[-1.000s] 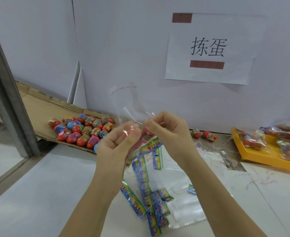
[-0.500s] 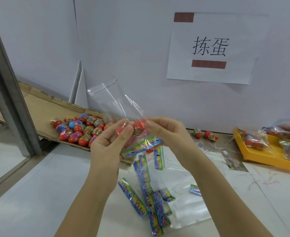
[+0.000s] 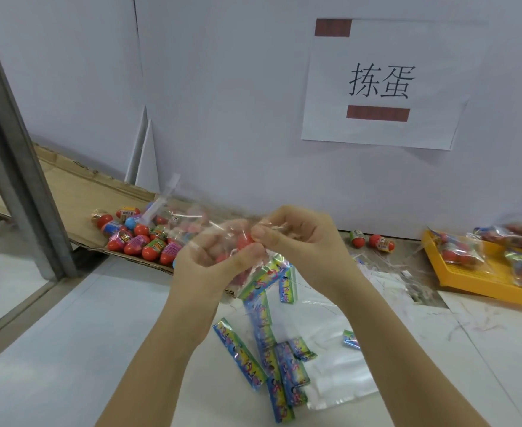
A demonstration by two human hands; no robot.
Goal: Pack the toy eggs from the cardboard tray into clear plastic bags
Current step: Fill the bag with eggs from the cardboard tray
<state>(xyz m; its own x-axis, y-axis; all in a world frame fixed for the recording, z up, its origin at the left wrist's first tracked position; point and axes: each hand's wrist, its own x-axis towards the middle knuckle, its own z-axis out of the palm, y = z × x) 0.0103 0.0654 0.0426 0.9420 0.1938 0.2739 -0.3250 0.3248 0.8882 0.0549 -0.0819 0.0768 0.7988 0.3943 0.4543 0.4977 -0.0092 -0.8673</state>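
Both my hands hold a clear plastic bag (image 3: pixel 192 224) above the table, with red toy eggs and a colourful label strip inside. My left hand (image 3: pixel 206 269) grips the bag from below. My right hand (image 3: pixel 299 238) pinches it from the right. The bag's open flap folds over to the left, blurred. Several loose toy eggs (image 3: pixel 136 238), red with coloured wrappers, lie on the flat cardboard tray (image 3: pixel 69 192) at the left, behind the bag.
Colourful label strips (image 3: pixel 272 359) and flat clear bags (image 3: pixel 343 380) lie on the white table below my hands. Two eggs (image 3: pixel 373 240) sit by the wall. A yellow tray (image 3: pixel 475 272) at the right holds filled bags. A metal post (image 3: pixel 16 149) stands at the left.
The bag's upright top has swung down and to the left. Both hands have moved slightly closer together around the bag.
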